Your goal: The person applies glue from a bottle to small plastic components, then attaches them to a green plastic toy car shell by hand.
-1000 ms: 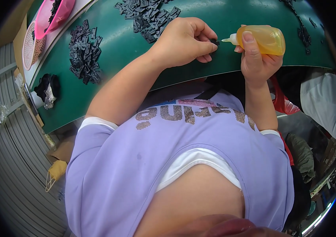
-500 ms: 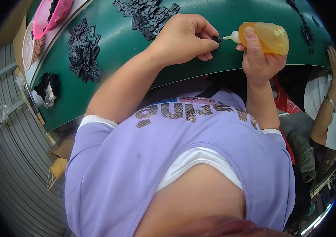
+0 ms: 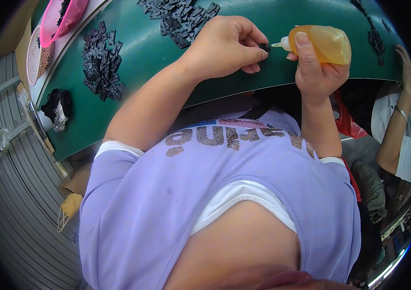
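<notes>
Between thumb and fingers my left hand (image 3: 237, 48) pinches a small black plastic part (image 3: 265, 48), mostly covered by the fingertips. My right hand (image 3: 319, 67) is wrapped round a clear squeeze bottle (image 3: 328, 44) of yellow liquid, thumb on its side. The bottle lies nearly level, and its pale nozzle (image 3: 277, 45) points left, its tip very close to the black part. Whether the two touch I cannot tell. Beyond my left hand lies a heap of flat black plastic pieces (image 3: 179, 21). A second heap of black pieces (image 3: 101, 63) lies farther left.
The green table (image 3: 133, 29) curves across the top. At its left stand a pink basket (image 3: 72, 21) and a pale perforated basket (image 3: 33, 63), near a dark bundle (image 3: 56, 106). More black pieces (image 3: 375, 43) lie at right, beside another person's hand (image 3: 406, 65).
The squeeze bottle and my right hand have shifted very slightly left and up. My left hand keeps its pinch almost unmoved. The other person's hand has moved a little toward the left.
</notes>
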Motion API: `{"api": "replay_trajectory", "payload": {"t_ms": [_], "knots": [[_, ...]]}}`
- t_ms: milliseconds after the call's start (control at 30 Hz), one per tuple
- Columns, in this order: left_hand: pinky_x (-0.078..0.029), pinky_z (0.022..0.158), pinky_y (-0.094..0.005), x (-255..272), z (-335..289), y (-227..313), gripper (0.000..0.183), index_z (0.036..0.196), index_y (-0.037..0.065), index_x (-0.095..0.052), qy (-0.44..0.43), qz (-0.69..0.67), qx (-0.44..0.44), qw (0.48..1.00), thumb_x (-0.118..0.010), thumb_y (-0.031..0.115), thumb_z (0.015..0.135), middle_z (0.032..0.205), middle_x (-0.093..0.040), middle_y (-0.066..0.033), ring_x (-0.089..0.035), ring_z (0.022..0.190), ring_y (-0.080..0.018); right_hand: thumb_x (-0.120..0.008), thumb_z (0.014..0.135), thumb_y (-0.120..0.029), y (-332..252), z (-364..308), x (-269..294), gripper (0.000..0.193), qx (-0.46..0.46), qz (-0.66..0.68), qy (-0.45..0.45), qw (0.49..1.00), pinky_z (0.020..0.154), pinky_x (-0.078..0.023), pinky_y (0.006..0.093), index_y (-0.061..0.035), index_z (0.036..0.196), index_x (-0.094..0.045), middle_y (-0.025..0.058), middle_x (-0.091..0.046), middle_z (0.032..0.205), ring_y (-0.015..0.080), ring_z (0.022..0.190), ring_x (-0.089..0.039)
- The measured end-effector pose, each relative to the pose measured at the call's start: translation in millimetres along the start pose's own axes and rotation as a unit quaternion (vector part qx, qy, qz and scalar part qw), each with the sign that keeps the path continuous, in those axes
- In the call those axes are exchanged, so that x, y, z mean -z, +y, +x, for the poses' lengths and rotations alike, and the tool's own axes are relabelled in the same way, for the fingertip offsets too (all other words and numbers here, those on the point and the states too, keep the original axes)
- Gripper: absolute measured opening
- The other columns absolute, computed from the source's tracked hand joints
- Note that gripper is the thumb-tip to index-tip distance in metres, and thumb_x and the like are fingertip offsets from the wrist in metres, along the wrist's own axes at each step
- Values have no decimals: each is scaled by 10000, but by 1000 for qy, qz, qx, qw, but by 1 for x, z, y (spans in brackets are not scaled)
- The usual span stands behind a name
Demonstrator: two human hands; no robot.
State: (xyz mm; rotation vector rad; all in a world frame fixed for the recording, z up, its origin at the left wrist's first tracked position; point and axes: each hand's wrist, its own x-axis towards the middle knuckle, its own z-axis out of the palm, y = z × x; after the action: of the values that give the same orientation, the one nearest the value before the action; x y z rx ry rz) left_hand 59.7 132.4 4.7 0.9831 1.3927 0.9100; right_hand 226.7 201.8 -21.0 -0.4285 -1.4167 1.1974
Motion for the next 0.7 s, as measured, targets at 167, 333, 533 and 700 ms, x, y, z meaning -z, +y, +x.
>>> {"api": "replay_trajectory", "payload": {"t_ms": [167,333,533,700], "knots": [[-567,591,-247,1,-1,0,217,1001,-73,-603,-4,-10,2,1000,-678,20,820,768,-645,-87,-661,654,-144,-667,832,-2,1,0,0,133,-9,-23,5,1000,487,-510,213,11,948,-603,85,-647,809,119,602,-620],[-569,596,-249,3,-1,2,218,1003,-81,-600,-14,-24,2,1000,-674,24,827,784,-648,-96,-667,665,-156,-621,852,-39,8,6,11,89,-28,88,44,995,468,-478,232,-9,934,-603,118,-646,802,135,541,-584],[-571,612,-248,2,-2,4,211,1015,-83,-596,2,-35,5,999,-656,22,842,811,-654,-114,-674,683,-167,-639,843,-22,-3,-3,8,104,-66,132,27,989,466,-474,213,7,936,-601,81,-640,783,113,566,-600],[-572,619,-250,2,-1,6,217,1019,-84,-595,4,-25,9,1000,-656,25,842,817,-655,-119,-675,685,-168,-614,830,-14,0,-8,9,185,-45,53,-14,997,456,-480,207,4,1012,-586,161,-652,862,128,554,-592]]}}
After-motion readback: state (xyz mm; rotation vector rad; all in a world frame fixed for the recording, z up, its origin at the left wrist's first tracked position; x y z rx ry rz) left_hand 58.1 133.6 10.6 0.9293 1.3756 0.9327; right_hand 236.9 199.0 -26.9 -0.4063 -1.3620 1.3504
